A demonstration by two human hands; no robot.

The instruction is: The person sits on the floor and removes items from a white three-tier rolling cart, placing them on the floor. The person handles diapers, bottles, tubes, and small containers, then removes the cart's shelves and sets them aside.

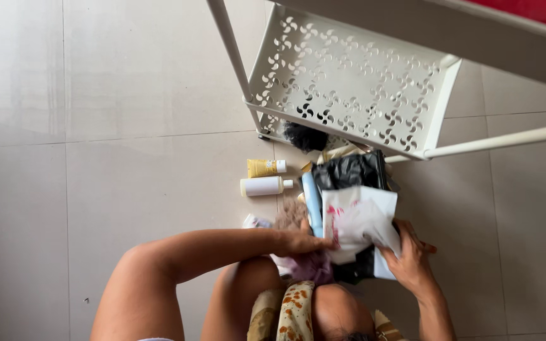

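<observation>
Down on the tiled floor (127, 189), just in front of the knees, a white plastic bag (358, 221) with pink print is gripped from both sides. The left hand (301, 242) is closed on the bag's near left edge, with the thumb pressed over the plastic, and the right hand (409, 256) is clasped around its right corner, the fingers curled underneath. The bag is held up slightly above a small heap of things and is crumpled; whether anything lies inside cannot be told.

Beneath and behind it a black plastic bag (352, 170) is seen, with a light blue tube (312, 202) lying along its left side and a tuft of brownish material (291, 215) just beside the left hand. Further left, a yellow tube (265, 167) and a white bottle (265, 186) are laid side by side on the floor, apart from the heap. A dark bundle (304, 137) sits under the edge of the white perforated cart shelf (349, 82), which stands bare.

Judged from this, the sorting is only partly done: two items are set aside, the heap is left.
</observation>
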